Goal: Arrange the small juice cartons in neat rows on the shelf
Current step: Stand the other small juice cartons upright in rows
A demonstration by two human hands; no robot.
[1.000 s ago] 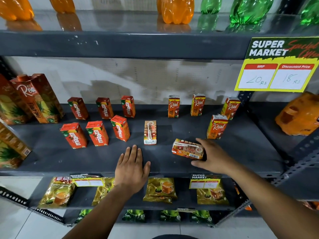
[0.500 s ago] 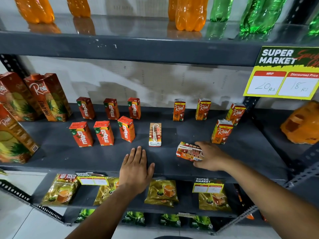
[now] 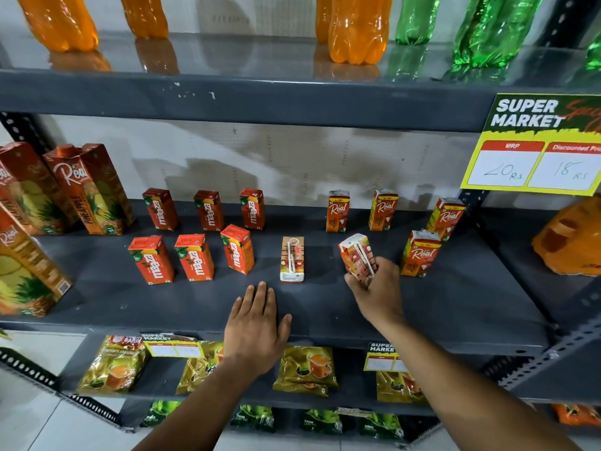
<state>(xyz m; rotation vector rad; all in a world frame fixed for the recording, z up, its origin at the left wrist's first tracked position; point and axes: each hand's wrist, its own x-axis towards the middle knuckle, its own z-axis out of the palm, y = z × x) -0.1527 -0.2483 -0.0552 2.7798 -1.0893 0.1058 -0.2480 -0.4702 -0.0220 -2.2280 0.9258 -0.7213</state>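
Note:
My right hand [image 3: 379,292] grips a small Real juice carton [image 3: 356,255], tilted with its straw side toward me, just above the grey shelf [image 3: 325,307]. My left hand [image 3: 257,323] lies flat on the shelf's front edge, fingers apart, holding nothing. Another small carton [image 3: 292,259] stands back-side out between my hands. Several red Maaza cartons stand in two rows of three at left [image 3: 192,234]. Three Real cartons [image 3: 383,209] line the back right, and one more Real carton [image 3: 419,253] stands in front of them, right of my held carton.
Tall Real pineapple cartons [image 3: 87,190] stand at the shelf's left. An orange bag [image 3: 569,239] lies at far right. A price sign [image 3: 536,148] hangs from the upper shelf, which carries orange and green bottles [image 3: 357,27]. Tea packets [image 3: 305,369] fill the shelf below.
My right hand has lifted the carton that lay on its side and turned it toward upright, moving it back toward the Real cartons. My left hand stayed on the shelf edge.

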